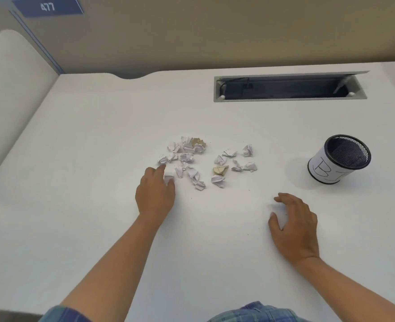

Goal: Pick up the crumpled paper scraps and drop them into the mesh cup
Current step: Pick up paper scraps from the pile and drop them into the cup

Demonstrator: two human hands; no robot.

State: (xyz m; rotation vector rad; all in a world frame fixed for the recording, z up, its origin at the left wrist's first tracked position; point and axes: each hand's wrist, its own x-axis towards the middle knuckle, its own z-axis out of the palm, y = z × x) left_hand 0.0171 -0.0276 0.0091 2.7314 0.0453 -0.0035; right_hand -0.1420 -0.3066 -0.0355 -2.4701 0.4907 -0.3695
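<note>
Several crumpled paper scraps (pixel 187 156), mostly white with two tan ones, lie scattered at the middle of the white desk (pixel 99 135). The black mesh cup (pixel 340 159), wrapped in a white label with drawn letters, stands upright to their right. My left hand (pixel 156 194) rests palm down at the left edge of the scraps, its fingertips closing around a small white scrap (pixel 168 179). My right hand (pixel 294 226) hovers flat over bare desk below and left of the cup, fingers apart, holding nothing.
An open cable hatch (pixel 289 88) is cut into the desk at the back right. Beige partition walls (pixel 192 31) close the desk at the back and left. A blue sign (pixel 47 6) reading 477 hangs at top left.
</note>
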